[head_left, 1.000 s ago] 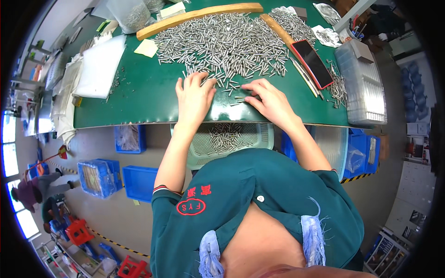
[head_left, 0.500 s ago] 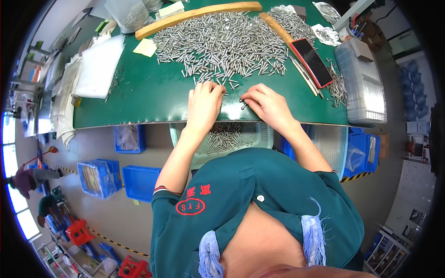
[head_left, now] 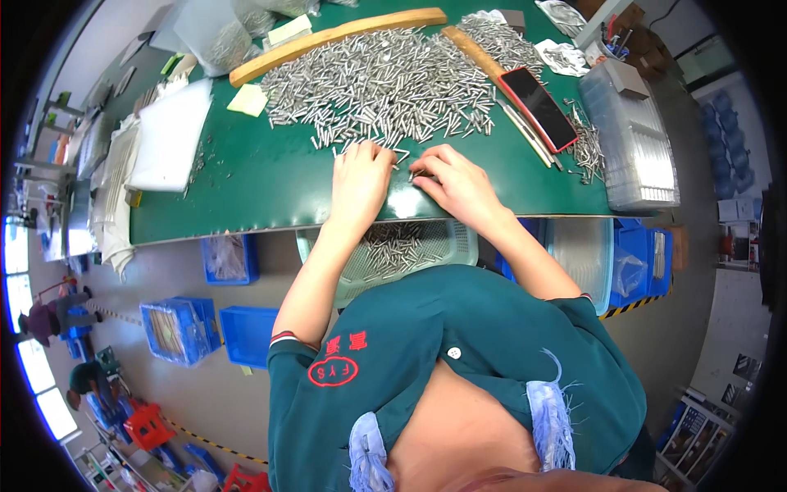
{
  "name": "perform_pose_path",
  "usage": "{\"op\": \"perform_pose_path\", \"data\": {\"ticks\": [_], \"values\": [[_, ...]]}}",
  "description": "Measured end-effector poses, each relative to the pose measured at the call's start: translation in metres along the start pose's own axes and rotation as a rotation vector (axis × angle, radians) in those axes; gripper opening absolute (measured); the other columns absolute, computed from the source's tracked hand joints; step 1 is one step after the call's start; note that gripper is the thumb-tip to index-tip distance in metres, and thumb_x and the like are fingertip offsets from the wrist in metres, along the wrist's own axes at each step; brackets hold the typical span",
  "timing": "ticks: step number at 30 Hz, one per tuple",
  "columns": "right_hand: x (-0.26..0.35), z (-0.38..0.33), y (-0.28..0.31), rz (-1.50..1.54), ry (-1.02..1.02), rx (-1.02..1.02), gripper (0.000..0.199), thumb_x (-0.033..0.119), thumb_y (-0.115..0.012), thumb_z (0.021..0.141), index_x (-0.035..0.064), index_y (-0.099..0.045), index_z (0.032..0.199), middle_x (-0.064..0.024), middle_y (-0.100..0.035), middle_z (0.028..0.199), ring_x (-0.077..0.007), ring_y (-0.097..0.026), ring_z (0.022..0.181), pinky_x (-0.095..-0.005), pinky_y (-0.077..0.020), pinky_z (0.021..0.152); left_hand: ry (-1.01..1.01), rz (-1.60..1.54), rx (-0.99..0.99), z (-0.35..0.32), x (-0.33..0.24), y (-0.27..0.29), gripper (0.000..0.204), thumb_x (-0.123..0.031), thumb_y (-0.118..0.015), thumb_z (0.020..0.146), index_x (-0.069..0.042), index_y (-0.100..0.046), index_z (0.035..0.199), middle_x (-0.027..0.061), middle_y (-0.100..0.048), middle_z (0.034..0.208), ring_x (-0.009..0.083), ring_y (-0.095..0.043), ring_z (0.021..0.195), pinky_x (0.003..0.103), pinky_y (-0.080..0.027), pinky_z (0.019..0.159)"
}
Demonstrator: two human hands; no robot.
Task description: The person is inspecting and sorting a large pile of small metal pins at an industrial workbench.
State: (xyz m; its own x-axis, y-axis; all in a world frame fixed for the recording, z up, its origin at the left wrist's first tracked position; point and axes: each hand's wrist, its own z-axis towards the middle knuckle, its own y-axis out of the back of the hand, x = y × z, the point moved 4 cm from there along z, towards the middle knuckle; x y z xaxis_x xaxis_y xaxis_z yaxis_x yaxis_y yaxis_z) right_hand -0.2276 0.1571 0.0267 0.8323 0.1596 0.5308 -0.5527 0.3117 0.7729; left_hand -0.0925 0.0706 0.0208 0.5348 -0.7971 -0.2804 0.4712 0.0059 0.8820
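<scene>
A wide heap of small silvery metal pins (head_left: 377, 78) covers the far middle of the green table (head_left: 283, 176). At the heap's near edge my left hand (head_left: 361, 182) is closed, thumb and fingers pinched on a small metal pin near its fingertips. Just to its right, my right hand (head_left: 456, 187) has curled fingers and thumb closed on another small metal pin (head_left: 411, 175). A narrow gap separates the two hands. Below the table edge, between my forearms, sits a light green basket (head_left: 457, 246) with more pins inside.
Wooden strips (head_left: 340, 39) border the heap. At its right lie a red-edged phone (head_left: 539, 109), thin rods and loose pins. Stacked clear plastic trays (head_left: 635, 135) stand at the right edge. A white sheet (head_left: 168, 139) lies left. Blue bins (head_left: 246, 332) stand on the floor; two people are far left.
My right hand has moved left, nearer to my left hand, its pin now close to the left fingertips. My left hand stays closed in nearly the same place. The view has shifted slightly.
</scene>
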Motion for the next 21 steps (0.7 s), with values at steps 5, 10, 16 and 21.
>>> {"op": "perform_pose_path", "data": {"ticks": [5, 10, 16, 21], "values": [[-0.005, 0.01, -0.002, 0.065, -0.088, 0.037, 0.02, 0.022, -0.065, 0.085, 0.0118, -0.064, 0.103, -0.0042, -0.059, 0.098, -0.0195, -0.063, 0.079, -0.0319, -0.0504, 0.07, -0.135, 0.12, -0.021, 0.001, 0.001, 0.002, 0.01, -0.017, -0.06, 0.079, -0.011, -0.06, 0.087, 0.0017, -0.055, 0.089, 0.021, -0.053, 0.088, 0.037, -0.039, 0.078], [-0.016, 0.02, 0.003, 0.381, -0.275, 0.04, 0.02, 0.028, -0.063, 0.086, 0.0095, -0.068, 0.093, -0.0068, -0.064, 0.083, -0.0209, -0.062, 0.073, -0.0334, -0.0486, 0.066, -0.226, -0.011, -0.169, 0.01, -0.022, 0.02, 0.015, -0.013, -0.065, 0.079, -0.01, -0.059, 0.092, 0.0013, -0.058, 0.092, 0.0194, -0.055, 0.088, 0.037, -0.039, 0.08], [-0.034, 0.02, -0.011, 0.761, -0.348, 0.33, 0.024, 0.027, -0.064, 0.086, 0.0053, -0.069, 0.094, -0.0075, -0.066, 0.074, -0.0139, -0.061, 0.065, -0.0293, -0.0483, 0.064, -0.06, -0.17, -0.078, 0.0, -0.015, 0.014, 0.019, -0.011, -0.063, 0.083, -0.008, -0.057, 0.1, 0.0056, -0.061, 0.092, 0.0228, -0.057, 0.089, 0.037, -0.039, 0.083], [-0.039, 0.02, 0.001, 0.371, -0.237, 0.138, 0.021, 0.024, -0.062, 0.087, 0.0064, -0.069, 0.098, -0.0081, -0.067, 0.089, -0.0165, -0.065, 0.079, -0.0291, -0.0503, 0.071, 0.08, -0.112, -0.108, -0.005, 0.006, 0.004, 0.015, -0.012, -0.058, 0.087, -0.008, -0.058, 0.102, 0.0052, -0.061, 0.094, 0.0233, -0.056, 0.09, 0.037, -0.039, 0.079]]}}
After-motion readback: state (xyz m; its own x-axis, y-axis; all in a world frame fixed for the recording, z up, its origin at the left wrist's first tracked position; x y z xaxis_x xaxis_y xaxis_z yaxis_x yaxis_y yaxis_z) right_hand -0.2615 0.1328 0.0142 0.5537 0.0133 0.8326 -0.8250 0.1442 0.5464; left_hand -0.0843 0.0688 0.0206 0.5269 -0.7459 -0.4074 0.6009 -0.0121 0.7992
